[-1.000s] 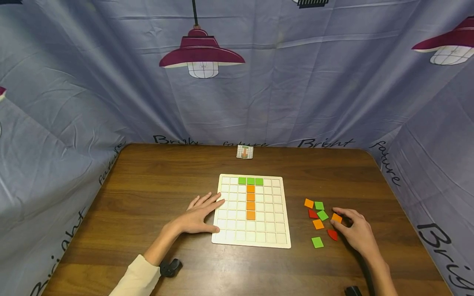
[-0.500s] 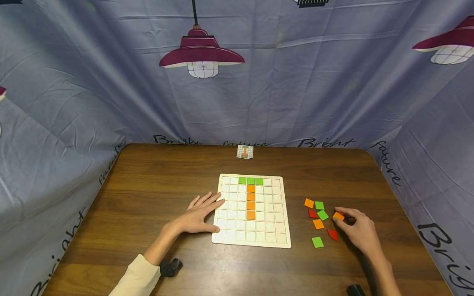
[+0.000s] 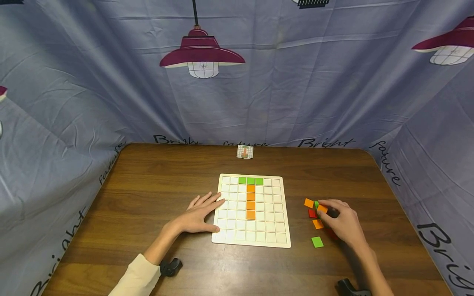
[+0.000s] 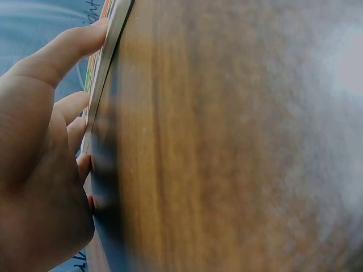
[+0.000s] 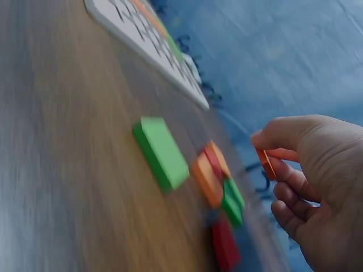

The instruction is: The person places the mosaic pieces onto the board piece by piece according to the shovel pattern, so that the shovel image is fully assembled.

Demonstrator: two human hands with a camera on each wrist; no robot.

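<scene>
An orange square tile [image 3: 322, 209] is pinched between thumb and forefinger of my right hand [image 3: 344, 222], lifted above the loose pieces in the right wrist view. Beneath and around that hand lie an orange tile [image 3: 309, 203], a red piece [image 3: 312, 213], another orange tile [image 3: 317, 224] and a green tile [image 3: 317, 242]; the hand partly hides others. My left hand [image 3: 196, 216] rests with spread, straight fingers on the left edge of a pale gridded board [image 3: 233, 236]. Three green tiles [image 3: 250, 181] fill part of its top row, with a column of orange tiles [image 3: 250, 205] below the middle one.
A small card [image 3: 245, 151] printed with a grid and arrow-like figure lies at the table's back edge. The brown wooden table [image 3: 166, 172] meets a blue-grey curtain [image 3: 296, 102] with printed lamps at the back and sides.
My right hand first shifts slightly right, then swings left over the loose pieces with the orange tile in its fingers. The left hand and the board have stayed put.
</scene>
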